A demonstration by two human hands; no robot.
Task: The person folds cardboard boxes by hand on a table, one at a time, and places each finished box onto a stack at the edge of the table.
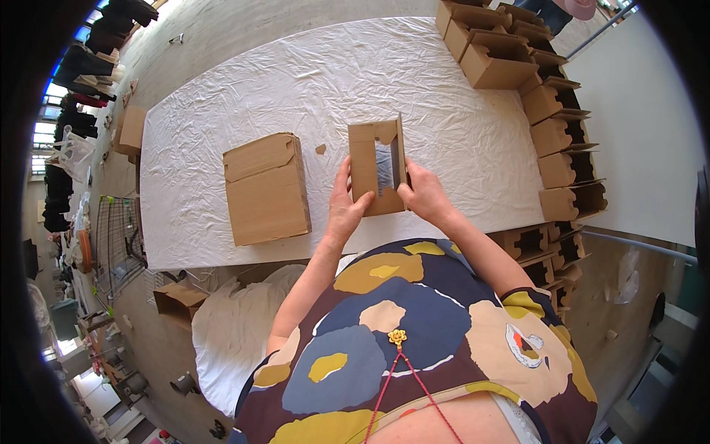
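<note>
A small brown cardboard box [362, 159] stands on the white cloth in front of me, its opening showing a bluish, wrinkled thing [384, 169] inside that I cannot make out. Along the box's left side and near edge, my left hand [346, 207] grips it with the thumb on the front. My right hand [427, 195] holds the raised flap on the right side, fingers partly hidden behind it. To the left lies a closed flat cardboard box [266, 191], apart from both hands. A small scrap of cardboard [320, 149] rests between the two boxes.
Wrinkled white cloth covers the table [355, 66]. Many open cardboard boxes [551, 137] are stacked along its right side. Another box [132, 129] is beyond the left edge, near a wire rack [118, 233]. An open carton [180, 302] sits low at the left.
</note>
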